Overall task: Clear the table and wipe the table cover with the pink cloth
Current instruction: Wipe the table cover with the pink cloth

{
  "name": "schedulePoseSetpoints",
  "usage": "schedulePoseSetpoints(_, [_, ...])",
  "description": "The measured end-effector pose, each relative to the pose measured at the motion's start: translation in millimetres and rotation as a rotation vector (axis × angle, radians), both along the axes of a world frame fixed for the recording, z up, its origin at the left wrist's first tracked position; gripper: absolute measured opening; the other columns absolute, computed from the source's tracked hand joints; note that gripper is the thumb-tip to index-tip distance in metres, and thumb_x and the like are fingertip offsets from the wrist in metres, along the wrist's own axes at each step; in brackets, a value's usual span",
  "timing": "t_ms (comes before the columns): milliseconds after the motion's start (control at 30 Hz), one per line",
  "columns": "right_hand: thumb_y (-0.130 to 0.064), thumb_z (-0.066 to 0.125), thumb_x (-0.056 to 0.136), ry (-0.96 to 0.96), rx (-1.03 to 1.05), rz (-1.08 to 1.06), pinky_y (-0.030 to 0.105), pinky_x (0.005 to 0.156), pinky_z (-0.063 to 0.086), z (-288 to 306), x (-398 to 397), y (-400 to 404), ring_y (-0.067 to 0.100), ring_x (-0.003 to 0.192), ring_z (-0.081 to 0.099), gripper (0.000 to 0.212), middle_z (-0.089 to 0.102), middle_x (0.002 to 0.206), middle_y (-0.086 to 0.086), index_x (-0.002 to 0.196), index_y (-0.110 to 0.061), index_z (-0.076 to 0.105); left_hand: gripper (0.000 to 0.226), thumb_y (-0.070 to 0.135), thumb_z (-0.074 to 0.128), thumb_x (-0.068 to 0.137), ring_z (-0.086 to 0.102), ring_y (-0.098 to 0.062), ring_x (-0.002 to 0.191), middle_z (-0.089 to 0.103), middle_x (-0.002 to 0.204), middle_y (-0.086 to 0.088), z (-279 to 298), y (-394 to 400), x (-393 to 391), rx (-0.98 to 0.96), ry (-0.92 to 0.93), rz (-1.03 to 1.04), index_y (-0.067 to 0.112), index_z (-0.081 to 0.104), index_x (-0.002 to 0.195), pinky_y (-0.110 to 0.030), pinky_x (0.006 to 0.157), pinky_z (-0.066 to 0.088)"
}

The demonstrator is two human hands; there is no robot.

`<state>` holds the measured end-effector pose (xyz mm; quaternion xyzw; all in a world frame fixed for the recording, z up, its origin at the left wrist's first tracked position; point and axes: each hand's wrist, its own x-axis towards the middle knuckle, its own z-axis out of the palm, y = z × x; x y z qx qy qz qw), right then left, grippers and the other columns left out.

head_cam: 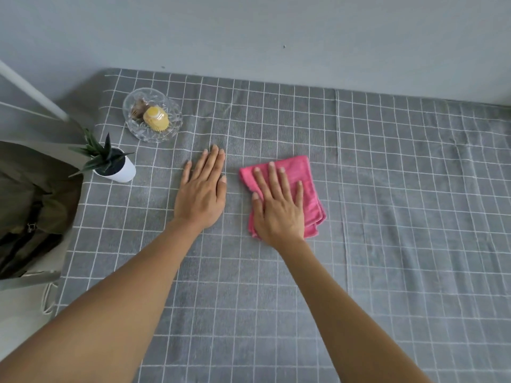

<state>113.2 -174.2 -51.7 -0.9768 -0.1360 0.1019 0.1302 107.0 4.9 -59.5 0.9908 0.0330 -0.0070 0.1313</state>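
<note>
From the head camera, the right hand [278, 208] lies flat on the folded pink cloth [301, 189], fingers straight and spread, pressing it onto the grey checked table cover [387, 217]; the cloth shows beyond the fingertips and to their right. The left hand [203, 192] rests palm down on the bare cover just left of the cloth, fingers straight and close together, grasping nothing. Beyond the left fingertips and to their left sits a glass dish [152, 115] holding a yellow cupcake [155, 119] and a brown one. Further left of those fingers stands a small plant in a white pot [117, 168], near the cover's edge.
</note>
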Motion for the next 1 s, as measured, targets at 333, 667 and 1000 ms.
schedulePoseSetpoints(333, [-0.048, 0.001, 0.097, 0.009, -0.085, -0.258, 0.047, 0.118, -0.01, -1.4, 17.9, -105.6, 0.011, 0.145, -0.016, 0.053, -0.015, 0.158, -0.013, 0.149, -0.045, -0.01, 0.056, 0.035, 0.011, 0.1, -0.003, -0.009, 0.147, 0.0, 0.16, 0.006, -0.4, 2.1, -0.1, -0.026, 0.025, -0.01, 0.021, 0.006, 0.153, -0.04, 0.121, -0.003])
schedulePoseSetpoints(667, [-0.045, 0.006, 0.099, 0.028, -0.081, -0.35, 0.046, 0.118, -0.011, 0.8, 19.4, -133.6, 0.011, 0.146, -0.013, 0.051, -0.012, 0.159, -0.01, 0.147, -0.041, -0.011, 0.058, 0.037, 0.007, 0.099, -0.011, -0.008, 0.145, -0.002, 0.161, 0.003, 3.5, -55.8, 6.0, -0.137, 0.044, 0.005, 0.017, 0.004, 0.153, -0.038, 0.119, -0.011])
schedulePoseSetpoints(1000, [-0.05, 0.001, 0.096, 0.009, -0.083, -0.237, 0.045, 0.119, -0.008, 4.2, 40.8, -208.9, 0.009, 0.146, -0.011, 0.053, -0.009, 0.159, -0.014, 0.148, -0.045, -0.006, 0.056, 0.038, 0.019, 0.103, -0.007, -0.011, 0.148, -0.004, 0.161, 0.004, -4.1, -114.5, 6.4, -0.079, 0.024, -0.05, 0.019, 0.003, 0.153, -0.04, 0.121, -0.007])
